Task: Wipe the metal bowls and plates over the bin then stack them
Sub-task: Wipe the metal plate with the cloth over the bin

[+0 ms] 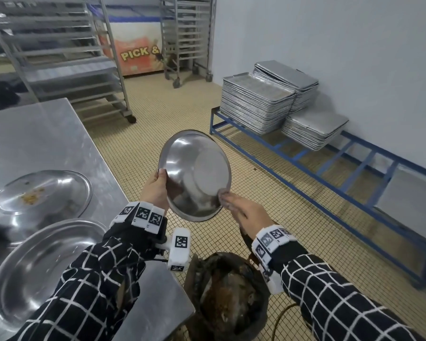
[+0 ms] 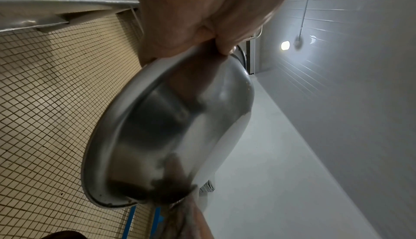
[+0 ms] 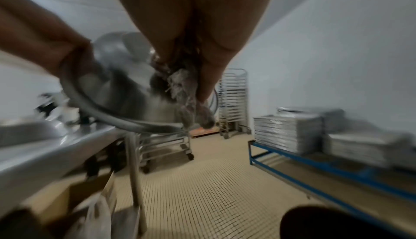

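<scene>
The left hand (image 1: 155, 190) grips the bowl (image 1: 194, 175) by its rim, thumb inside, tilted on edge above the bin (image 1: 228, 296), while the right hand (image 1: 244, 212) pinches a grey rag (image 3: 182, 81) against the far rim. Only the right wrist view shows the rag bunched between pressed-together fingers; the left wrist view shows dark smears inside the bowl (hardly visible from the head). Two plates (image 1: 40, 193) lie on the steel table (image 1: 47, 134), and tray stacks (image 1: 256, 102) sit on a blue rack (image 1: 330, 168) by the wall, over small floor tiles.
</scene>
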